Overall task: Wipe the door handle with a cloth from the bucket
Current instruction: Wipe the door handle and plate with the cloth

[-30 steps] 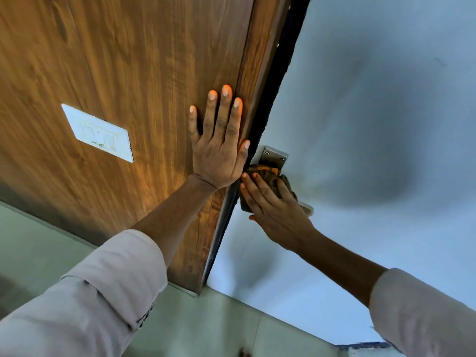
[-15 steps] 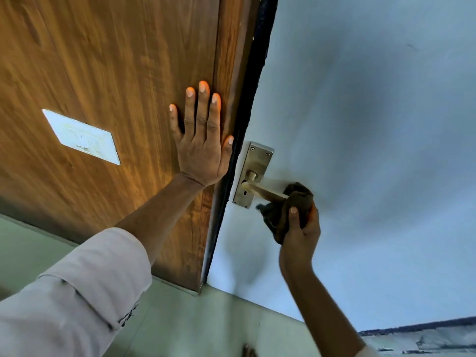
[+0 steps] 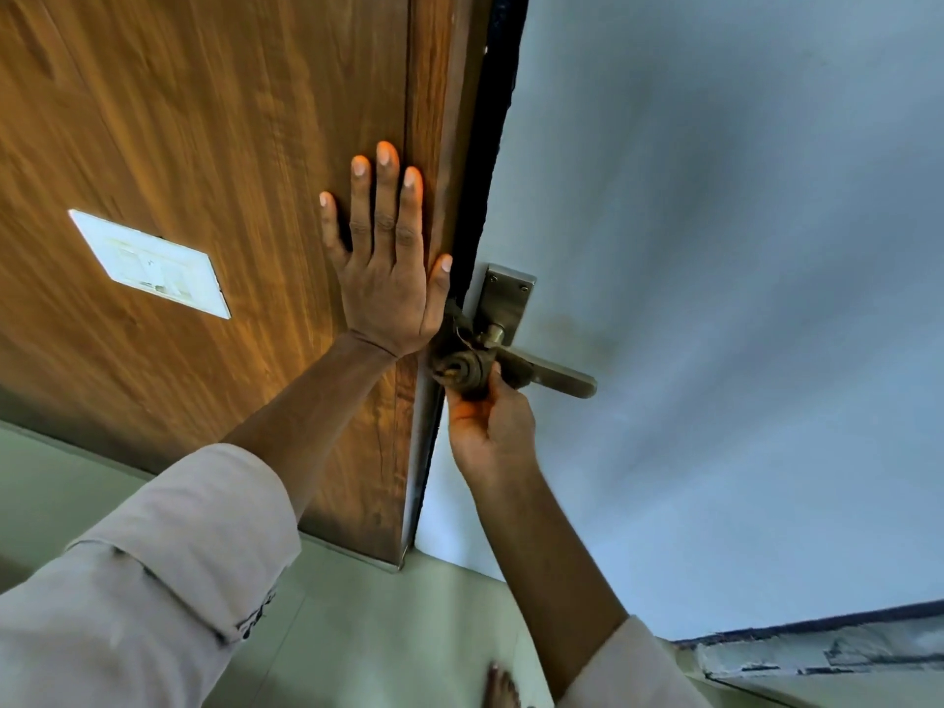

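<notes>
Brown cloth bunched in our right hand, fingers closed around it, we rub the door handle near its pivot while our left hand, fingers spread flat and holding nothing, steadies the wooden panel.

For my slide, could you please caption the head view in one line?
Left hand braced flat on the wooden panel while the right hand rubs a dark cloth at the door handle base.
</notes>
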